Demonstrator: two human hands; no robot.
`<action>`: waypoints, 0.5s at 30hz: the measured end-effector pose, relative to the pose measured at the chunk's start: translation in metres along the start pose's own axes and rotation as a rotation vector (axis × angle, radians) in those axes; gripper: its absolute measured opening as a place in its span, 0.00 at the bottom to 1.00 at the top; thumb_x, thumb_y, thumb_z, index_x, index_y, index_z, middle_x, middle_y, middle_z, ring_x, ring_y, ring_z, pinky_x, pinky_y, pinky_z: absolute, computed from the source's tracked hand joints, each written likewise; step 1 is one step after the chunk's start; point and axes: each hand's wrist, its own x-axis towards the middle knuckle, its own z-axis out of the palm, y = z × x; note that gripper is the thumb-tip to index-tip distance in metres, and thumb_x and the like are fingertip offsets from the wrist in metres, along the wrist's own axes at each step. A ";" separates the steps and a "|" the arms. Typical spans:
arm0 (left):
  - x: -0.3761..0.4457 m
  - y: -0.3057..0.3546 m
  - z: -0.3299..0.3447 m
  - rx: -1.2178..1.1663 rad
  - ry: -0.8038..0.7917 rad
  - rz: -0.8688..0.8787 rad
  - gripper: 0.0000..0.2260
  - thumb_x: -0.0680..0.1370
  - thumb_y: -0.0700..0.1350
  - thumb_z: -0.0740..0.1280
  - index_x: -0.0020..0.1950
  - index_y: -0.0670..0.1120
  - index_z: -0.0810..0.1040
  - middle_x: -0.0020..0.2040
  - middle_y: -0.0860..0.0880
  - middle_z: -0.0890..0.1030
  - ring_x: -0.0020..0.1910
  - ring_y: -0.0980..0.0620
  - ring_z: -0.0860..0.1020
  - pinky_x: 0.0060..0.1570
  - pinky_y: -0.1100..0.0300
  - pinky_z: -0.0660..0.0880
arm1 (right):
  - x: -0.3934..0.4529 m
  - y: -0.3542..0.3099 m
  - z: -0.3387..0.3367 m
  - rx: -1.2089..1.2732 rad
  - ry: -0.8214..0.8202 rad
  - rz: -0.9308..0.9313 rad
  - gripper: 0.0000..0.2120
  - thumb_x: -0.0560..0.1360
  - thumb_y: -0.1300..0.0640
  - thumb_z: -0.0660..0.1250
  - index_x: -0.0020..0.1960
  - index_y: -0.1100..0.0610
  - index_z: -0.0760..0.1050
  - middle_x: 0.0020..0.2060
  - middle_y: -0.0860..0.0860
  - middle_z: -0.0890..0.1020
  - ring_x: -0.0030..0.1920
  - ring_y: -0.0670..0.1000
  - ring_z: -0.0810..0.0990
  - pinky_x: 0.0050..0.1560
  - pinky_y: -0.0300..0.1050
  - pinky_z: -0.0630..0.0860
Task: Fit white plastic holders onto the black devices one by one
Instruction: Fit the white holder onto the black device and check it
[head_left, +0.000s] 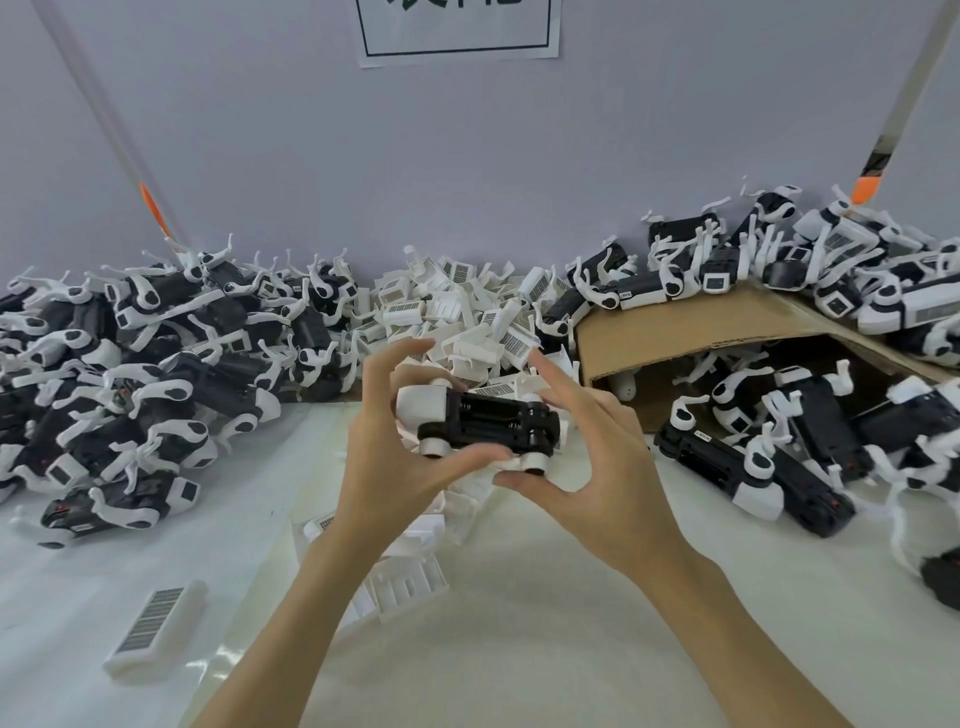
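Note:
A black device (488, 422) with white round feet and a white cap on its left end is held above the table's middle, lying lengthwise. My left hand (384, 457) grips its left end, thumb under the front edge. My right hand (597, 467) supports the right end from below with the thumb, its other fingers spread behind the device. A heap of loose white plastic holders (457, 312) lies just behind, against the wall. More white holders (410, 582) lie on the table under my hands.
A large pile of black-and-white devices (130, 374) fills the left. An open cardboard box (675, 332) on its side at right holds more devices (805, 441), with others stacked on top. A single white holder with a barcode label (156, 623) lies front left.

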 end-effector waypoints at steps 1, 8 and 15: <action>0.002 0.002 0.001 -0.047 -0.007 -0.117 0.36 0.65 0.60 0.83 0.68 0.59 0.70 0.51 0.56 0.85 0.56 0.53 0.84 0.57 0.66 0.77 | -0.001 -0.001 -0.001 0.064 -0.043 0.072 0.44 0.73 0.28 0.70 0.82 0.37 0.57 0.63 0.32 0.77 0.68 0.39 0.74 0.68 0.30 0.66; 0.002 0.000 0.008 -0.003 -0.186 -0.495 0.26 0.72 0.76 0.62 0.61 0.61 0.73 0.42 0.53 0.86 0.33 0.58 0.81 0.39 0.61 0.80 | -0.002 -0.010 0.011 0.577 -0.059 0.582 0.26 0.77 0.30 0.66 0.70 0.42 0.70 0.41 0.55 0.85 0.41 0.61 0.83 0.42 0.53 0.82; 0.001 -0.003 0.018 -0.054 -0.149 -0.700 0.17 0.82 0.62 0.67 0.49 0.48 0.79 0.33 0.54 0.81 0.31 0.54 0.77 0.31 0.65 0.72 | 0.003 -0.010 0.007 0.706 -0.232 0.913 0.25 0.81 0.35 0.62 0.54 0.55 0.84 0.40 0.66 0.85 0.31 0.54 0.83 0.30 0.45 0.78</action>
